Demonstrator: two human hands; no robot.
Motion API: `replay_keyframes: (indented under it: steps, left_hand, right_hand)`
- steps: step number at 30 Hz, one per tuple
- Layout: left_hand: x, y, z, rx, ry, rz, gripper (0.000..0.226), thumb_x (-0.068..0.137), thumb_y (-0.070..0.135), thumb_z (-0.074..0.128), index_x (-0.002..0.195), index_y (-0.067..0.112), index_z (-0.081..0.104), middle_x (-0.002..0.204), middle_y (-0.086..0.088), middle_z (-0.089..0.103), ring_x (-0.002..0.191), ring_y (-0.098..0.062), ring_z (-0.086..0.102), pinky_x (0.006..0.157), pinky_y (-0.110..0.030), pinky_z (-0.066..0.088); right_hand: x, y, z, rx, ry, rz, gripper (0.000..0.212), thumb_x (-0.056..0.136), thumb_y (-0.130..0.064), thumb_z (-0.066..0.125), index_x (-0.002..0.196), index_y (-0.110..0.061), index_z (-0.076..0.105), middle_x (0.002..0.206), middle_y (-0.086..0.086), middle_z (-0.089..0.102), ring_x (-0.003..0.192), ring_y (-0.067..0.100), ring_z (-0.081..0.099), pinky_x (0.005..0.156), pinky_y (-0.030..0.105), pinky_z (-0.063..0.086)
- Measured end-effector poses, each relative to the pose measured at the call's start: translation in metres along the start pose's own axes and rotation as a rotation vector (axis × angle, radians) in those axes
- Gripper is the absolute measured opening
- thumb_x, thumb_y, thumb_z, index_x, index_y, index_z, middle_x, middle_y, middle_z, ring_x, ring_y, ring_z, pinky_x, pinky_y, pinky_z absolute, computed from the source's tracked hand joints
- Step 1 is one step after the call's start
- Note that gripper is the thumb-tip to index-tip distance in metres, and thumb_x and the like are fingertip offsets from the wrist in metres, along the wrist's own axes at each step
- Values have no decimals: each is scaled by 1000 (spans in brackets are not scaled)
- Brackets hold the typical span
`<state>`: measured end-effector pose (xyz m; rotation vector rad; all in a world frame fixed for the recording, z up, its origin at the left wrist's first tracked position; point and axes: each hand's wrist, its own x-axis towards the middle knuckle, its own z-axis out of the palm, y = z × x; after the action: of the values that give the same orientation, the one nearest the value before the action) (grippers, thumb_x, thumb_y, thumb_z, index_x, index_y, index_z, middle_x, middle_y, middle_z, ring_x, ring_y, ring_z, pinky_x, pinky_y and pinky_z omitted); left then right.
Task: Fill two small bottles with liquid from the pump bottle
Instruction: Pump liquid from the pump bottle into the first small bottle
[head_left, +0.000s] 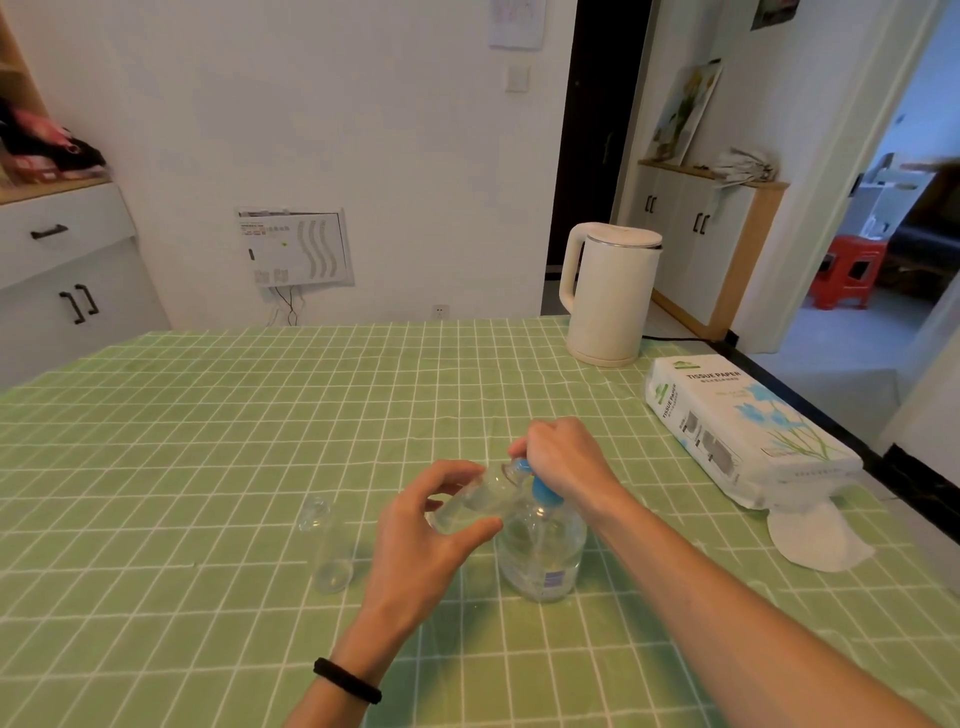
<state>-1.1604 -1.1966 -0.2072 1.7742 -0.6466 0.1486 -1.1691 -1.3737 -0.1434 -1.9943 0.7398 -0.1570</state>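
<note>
A clear pump bottle with a blue pump head stands on the green checked tablecloth, near the middle front. My right hand is curled over the blue pump head from above. My left hand grips a small clear bottle, tilted with its mouth up against the pump's spout. A second small clear bottle stands upright and uncapped to the left, apart from both hands. How much liquid is in either small bottle cannot be told.
A white electric kettle stands at the table's far right. A pack of tissue paper lies along the right edge, with a loose tissue in front of it. The green tablecloth spreads wide to the left.
</note>
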Motion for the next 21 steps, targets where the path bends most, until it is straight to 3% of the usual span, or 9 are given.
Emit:
replay_keyframes:
  steps: [4,7,13,16,21]
  left_hand:
    - [-1,0,0,-8,3,1,45,73,15,94,110,31,75,108,25,75,105,0,69,86,-7,47]
    - [0,2,0,-32,0,1,46,73,17,95,110,33,74,107,25,75,105,-2,70,85,-8,47]
    - [2,5,0,-45,8,33,42,70,35,87,110,40,72,109,26,76,106,-2,71,86,-8,48]
    - [2,2,0,-38,11,39,43,71,31,89,111,38,74,109,25,76,106,-3,71,86,-8,47]
    - [0,-5,-1,-15,7,19,47,75,16,94,114,35,75,109,25,77,107,-2,71,89,-10,49]
  right_hand:
    - [-2,-1,0,3,-13,16,39,102,-21,43,103,-12,81,112,4,78,109,28,70,106,47,53]
    - [-2,-5,-5,18,-46,28,43,106,-30,40,108,-12,78,109,0,76,104,23,71,97,41,53]
    - [0,-8,-7,2,-41,5,45,107,-33,38,110,-11,77,106,0,75,104,23,71,95,41,53]
    - [0,-6,-4,-7,-11,-10,42,104,-27,41,105,-11,80,100,-1,76,100,24,71,95,43,54]
    - [-1,1,3,-6,11,7,40,100,-20,43,100,-10,82,107,5,77,105,29,70,102,46,55]
